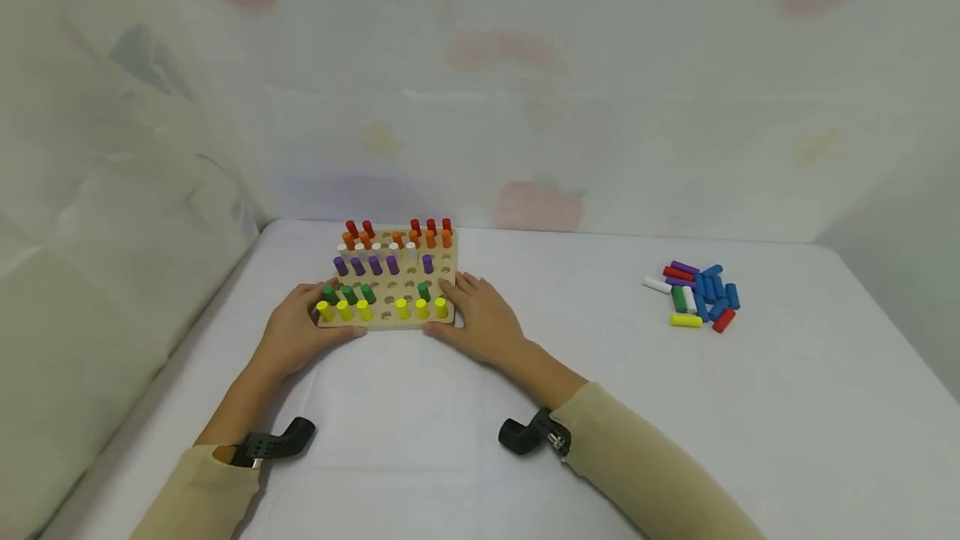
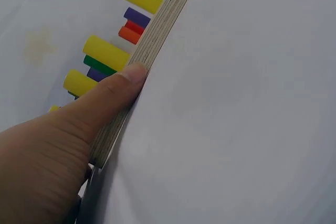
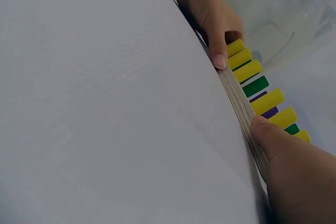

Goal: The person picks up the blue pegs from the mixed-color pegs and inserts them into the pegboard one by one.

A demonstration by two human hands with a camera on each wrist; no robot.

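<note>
On white table (image 1: 420, 423), both hands' apparently pinching grips at pegboard (image 1: 392, 282) corners.

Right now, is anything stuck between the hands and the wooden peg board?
Nothing visible. The left hand and right hand already touch the peg board, thumbs pressed against its near edge.

No readable text, labels, brands or numbers anywhere: none on the wooden peg board (image 1: 390, 286), its coloured pegs, or the loose pegs (image 1: 693, 294) right of it.
</note>
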